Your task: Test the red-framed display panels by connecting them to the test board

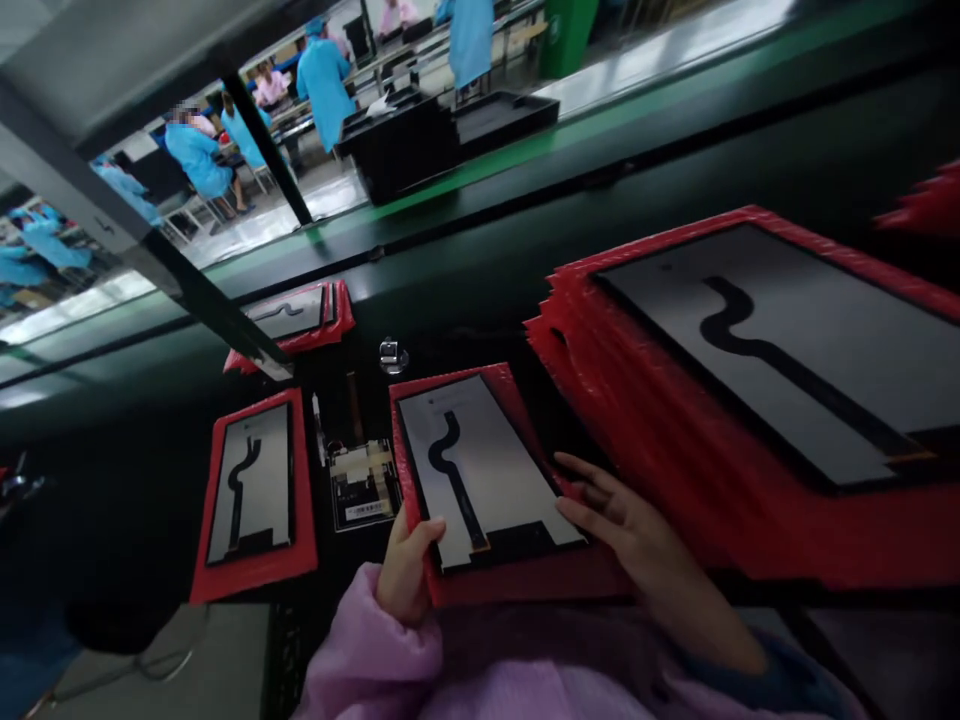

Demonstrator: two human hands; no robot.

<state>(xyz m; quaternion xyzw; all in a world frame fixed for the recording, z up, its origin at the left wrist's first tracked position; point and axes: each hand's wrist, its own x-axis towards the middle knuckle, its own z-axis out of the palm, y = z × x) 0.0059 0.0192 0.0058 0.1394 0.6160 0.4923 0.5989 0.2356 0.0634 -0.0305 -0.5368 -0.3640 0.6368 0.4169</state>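
In front of me lies a flat display panel (491,470), grey-white with a black frame and a wavy black flex cable (459,490), on a red bubble-wrap sheet (517,590). My left hand (405,570) grips the panel and sheet at their lower left edge, thumb on top and fingers hidden underneath. At the panel's right edge, my right hand (619,515) has its fingers stretched and apart, fingertips at or very near the edge. Left of the panel sits a small assembly (365,480) with a barcode label and yellowish tape.
On the right rises a tall stack of red sheets (600,400) topped by another panel (810,340). More panels on red sheets lie at left (255,490) and behind the post (292,315). A slanted metal post (165,260) crosses the bench. Beyond, people in blue work at tables.
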